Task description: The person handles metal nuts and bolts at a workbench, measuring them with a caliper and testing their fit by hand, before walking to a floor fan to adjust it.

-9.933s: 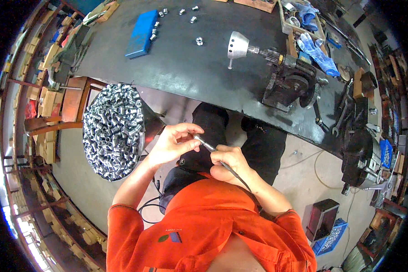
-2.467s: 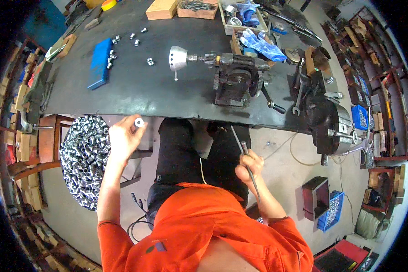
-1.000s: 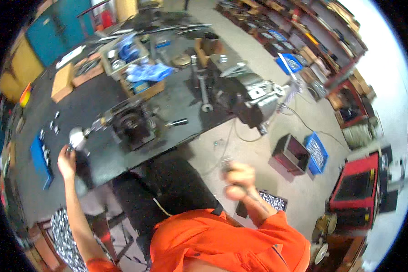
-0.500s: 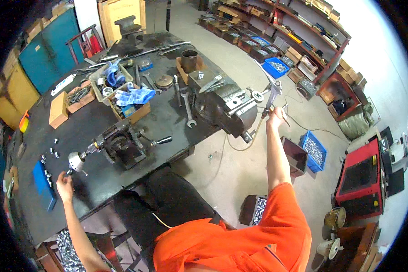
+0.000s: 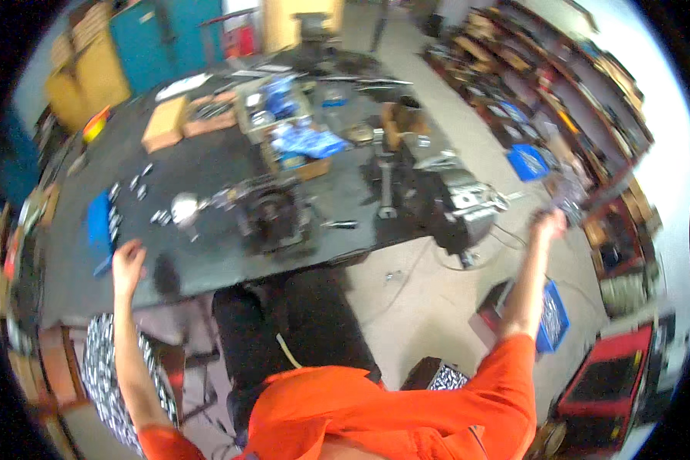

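Observation:
My left hand (image 5: 129, 264) hovers at the table's near-left edge, beside a flat blue tray (image 5: 98, 230). Its fingers are loosely bent and somewhat apart, with nothing visible between them. Small silver metal parts (image 5: 142, 192) lie by the tray and near a pale, cone-shaped head (image 5: 185, 208) on a dark bench fixture (image 5: 272, 215). My right hand (image 5: 548, 224) is stretched far right, past the big bench vise (image 5: 468, 211). Its fingers are curled closed against a blurred grey shape (image 5: 566, 188), whose kind I cannot make out.
A wrench (image 5: 386, 188), bins with blue gloves (image 5: 310, 139) and a wooden block (image 5: 165, 124) lie on the dark table. A blue crate of metal parts (image 5: 553, 318) stands on the floor at right. Shelves (image 5: 598, 115) line the far right.
My view has turned left, shifting the table rightward in the picture. My left hand has drawn back from the cone-shaped head. My right hand has moved farther right, away from the vise.

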{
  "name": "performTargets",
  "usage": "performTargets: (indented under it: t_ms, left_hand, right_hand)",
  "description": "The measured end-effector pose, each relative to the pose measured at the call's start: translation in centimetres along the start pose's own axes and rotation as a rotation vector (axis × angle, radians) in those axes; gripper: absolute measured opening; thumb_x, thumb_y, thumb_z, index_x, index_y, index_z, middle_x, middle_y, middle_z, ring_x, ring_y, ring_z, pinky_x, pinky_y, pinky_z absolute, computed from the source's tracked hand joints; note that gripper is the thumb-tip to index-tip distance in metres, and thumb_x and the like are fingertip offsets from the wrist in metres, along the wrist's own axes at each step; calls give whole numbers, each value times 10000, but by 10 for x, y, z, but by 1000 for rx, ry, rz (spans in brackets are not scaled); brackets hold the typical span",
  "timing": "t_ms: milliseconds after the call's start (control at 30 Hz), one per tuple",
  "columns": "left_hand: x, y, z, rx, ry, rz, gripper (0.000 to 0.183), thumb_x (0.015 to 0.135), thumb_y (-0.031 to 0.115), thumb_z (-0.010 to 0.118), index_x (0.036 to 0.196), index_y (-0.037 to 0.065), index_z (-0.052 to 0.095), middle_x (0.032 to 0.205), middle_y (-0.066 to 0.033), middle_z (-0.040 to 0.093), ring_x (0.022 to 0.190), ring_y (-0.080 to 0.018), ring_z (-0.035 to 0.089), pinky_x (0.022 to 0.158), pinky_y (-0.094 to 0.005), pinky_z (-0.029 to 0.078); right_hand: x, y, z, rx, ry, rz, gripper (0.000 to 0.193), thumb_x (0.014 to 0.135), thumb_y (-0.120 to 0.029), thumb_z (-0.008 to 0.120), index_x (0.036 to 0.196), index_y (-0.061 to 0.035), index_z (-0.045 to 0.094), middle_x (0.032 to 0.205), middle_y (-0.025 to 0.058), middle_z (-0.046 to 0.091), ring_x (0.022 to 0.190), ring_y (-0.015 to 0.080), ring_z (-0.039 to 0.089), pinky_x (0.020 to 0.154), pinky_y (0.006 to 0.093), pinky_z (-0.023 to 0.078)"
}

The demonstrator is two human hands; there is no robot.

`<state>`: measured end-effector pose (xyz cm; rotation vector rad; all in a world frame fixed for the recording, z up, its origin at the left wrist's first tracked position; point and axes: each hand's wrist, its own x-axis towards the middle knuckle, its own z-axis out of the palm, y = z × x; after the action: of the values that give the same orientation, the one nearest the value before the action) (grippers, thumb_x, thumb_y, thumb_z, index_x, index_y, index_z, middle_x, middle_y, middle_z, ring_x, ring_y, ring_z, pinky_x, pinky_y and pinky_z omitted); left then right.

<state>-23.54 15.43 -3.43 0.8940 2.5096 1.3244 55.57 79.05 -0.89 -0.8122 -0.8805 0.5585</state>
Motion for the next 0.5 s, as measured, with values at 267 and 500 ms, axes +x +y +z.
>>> performTargets:
  t_ms: [267,500]
  left_hand:
    - [-37,20,-28,2,15,-35,325,828,145,627,1083,-54,598,627,-62,613,477,-95,537,454,-258,439]
    - [-72,49,-60,69,103,-6,262,805,89,584,1045,-5,630,558,-42,541,558,-104,577,513,-279,450]
  right_hand:
    - [-180,-231,7,-760,-453,-571,212,844,-191,523,698,-56,598,601,31,528,527,142,483,498,293,399]
    - [-460,-165,32,-325,-1054,-409,183,713,-117,550,564,-88,448,536,47,444,494,186,467,481,322,371]
